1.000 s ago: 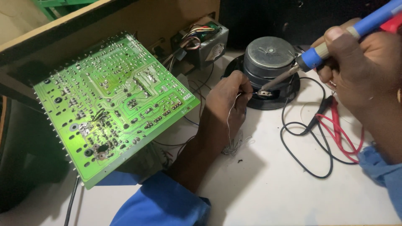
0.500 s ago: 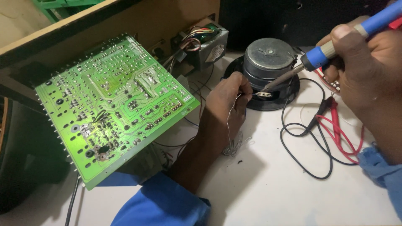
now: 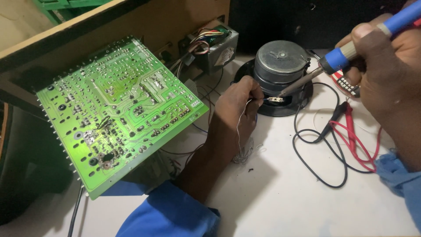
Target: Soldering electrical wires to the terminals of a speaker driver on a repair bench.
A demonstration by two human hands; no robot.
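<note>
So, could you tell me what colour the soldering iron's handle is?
Blue, in the head view: soldering iron.

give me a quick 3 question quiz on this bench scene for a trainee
1. Multiple choice: the tip of the soldering iron in the right hand meets what? A) the green circuit board B) the terminal on the speaker C) the red lead
2. True or false: the left hand pinches a thin solder wire beside the speaker.
3. Which side of the green circuit board faces the camera, the trace side or the component side?

Key
1. B: the tip rests at the small metal terminal on the speaker's frame.
2. True.
3. The trace side, with its solder joints.
</note>
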